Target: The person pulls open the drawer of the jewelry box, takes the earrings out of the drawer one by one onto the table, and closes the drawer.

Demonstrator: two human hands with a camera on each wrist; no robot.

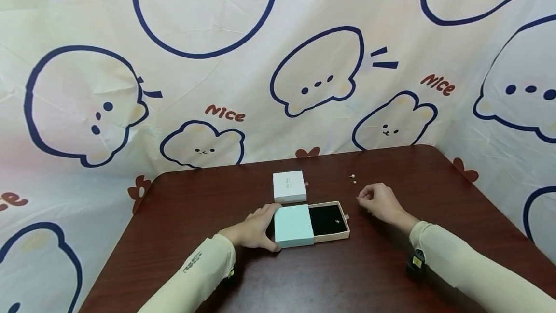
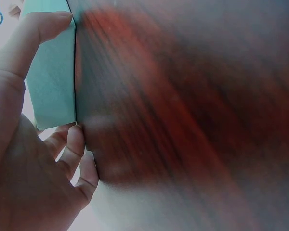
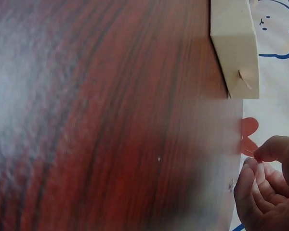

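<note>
My left hand [image 1: 254, 228] grips the left end of a pale blue drawer box [image 1: 294, 226], thumb at its near corner and fingers along the far side. In the left wrist view the thumb lies against the box sleeve [image 2: 53, 91]. The cream drawer [image 1: 332, 239] is slid out to the right, and a small star-shaped stud earring [image 1: 337, 221] sits on its black lining. To the right of the drawer, my right hand [image 1: 382, 202] pinches a tiny, thin wire-like piece [image 3: 249, 152] between thumb and forefinger; its kind I cannot tell.
A white box [image 1: 289, 186] with a small pull tab stands just behind the blue one. Two small pearl-topped pieces [image 1: 353, 176] lie on the dark wood table [image 1: 208, 192] beyond my right hand. A cartoon-printed cloth [image 1: 260, 81] hangs behind the table.
</note>
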